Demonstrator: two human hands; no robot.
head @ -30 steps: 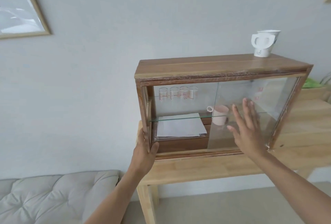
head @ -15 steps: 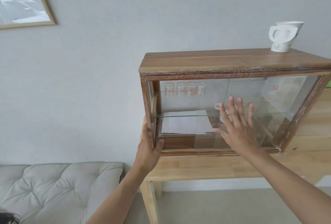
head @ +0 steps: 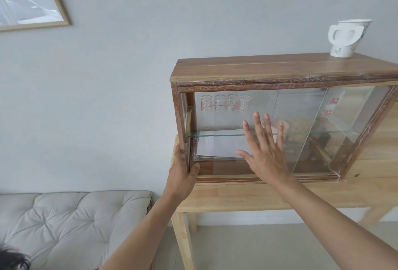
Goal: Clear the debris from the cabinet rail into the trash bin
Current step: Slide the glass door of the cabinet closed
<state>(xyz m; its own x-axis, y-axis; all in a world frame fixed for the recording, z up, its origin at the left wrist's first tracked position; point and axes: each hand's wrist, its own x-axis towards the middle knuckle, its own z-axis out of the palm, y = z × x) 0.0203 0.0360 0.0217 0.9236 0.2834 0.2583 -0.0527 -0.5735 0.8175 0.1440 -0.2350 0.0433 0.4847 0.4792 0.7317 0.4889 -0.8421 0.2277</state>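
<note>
While the dark wooden cabinet [head: 280, 71] with sliding glass doors stands on the pale wooden table [head: 269, 196] against the grey wall, the person's two bare arms reach up to it from below. The left hand [head: 183, 174] wraps the cabinet's left front post near its lower corner, thumb on the front face and fingers curled round the outer side, closed firmly on the wood. The right hand [head: 266, 153] lies flat and fully open against the front glass door [head: 237, 136], fingers spread and pointing upward, thumb stretched out to the left, gripping nothing. Its wrist crosses the bottom cabinet rail [head: 269, 178], a worn wooden strip running along the lower front edge; whether debris lies in it cannot be told. Behind the glass, a row of four clear measuring glasses [head: 226, 102] stands on the upper level, a pink cup [head: 280, 127] sits partly hidden by the fingers, and white paper [head: 217, 144] lies below the glass shelf. A white paper cup with a fold-out handle [head: 346, 38] stands on the cabinet top at the right.
</note>
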